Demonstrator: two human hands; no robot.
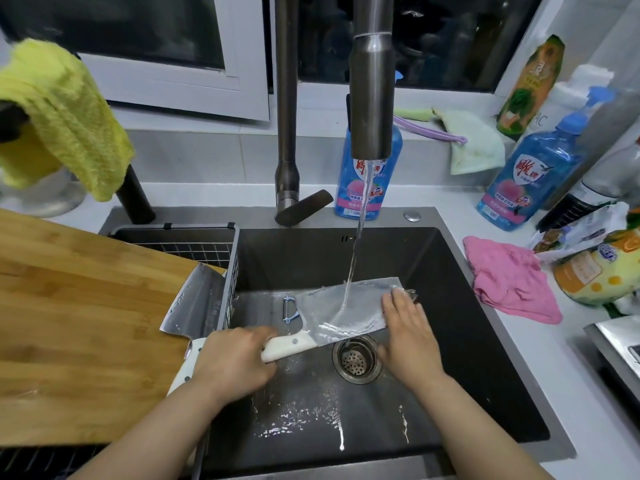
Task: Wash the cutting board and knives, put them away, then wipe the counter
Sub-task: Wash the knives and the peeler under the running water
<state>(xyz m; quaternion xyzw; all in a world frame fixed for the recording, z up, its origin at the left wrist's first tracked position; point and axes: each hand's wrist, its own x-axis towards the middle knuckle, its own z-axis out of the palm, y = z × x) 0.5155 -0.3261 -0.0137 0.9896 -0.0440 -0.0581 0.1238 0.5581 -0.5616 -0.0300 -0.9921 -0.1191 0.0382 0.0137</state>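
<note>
One cleaver [322,306], left hand [232,358], right hand [408,327] — mid-sink [450,271]

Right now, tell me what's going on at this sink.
A person rinses a cleaver under the running faucet over the sink. The left hand grips its white handle; the right hand rests flat on the wet blade. A second cleaver lies on the wooden cutting board at the left.

I see white-handled cleaver [346,306] near flat, wet, under running stream [356,244], blade toward right. Second cleaver [197,299], same white handle, rests on right edge of bamboo cutting board [69,323], blade pointing away from me.
</note>
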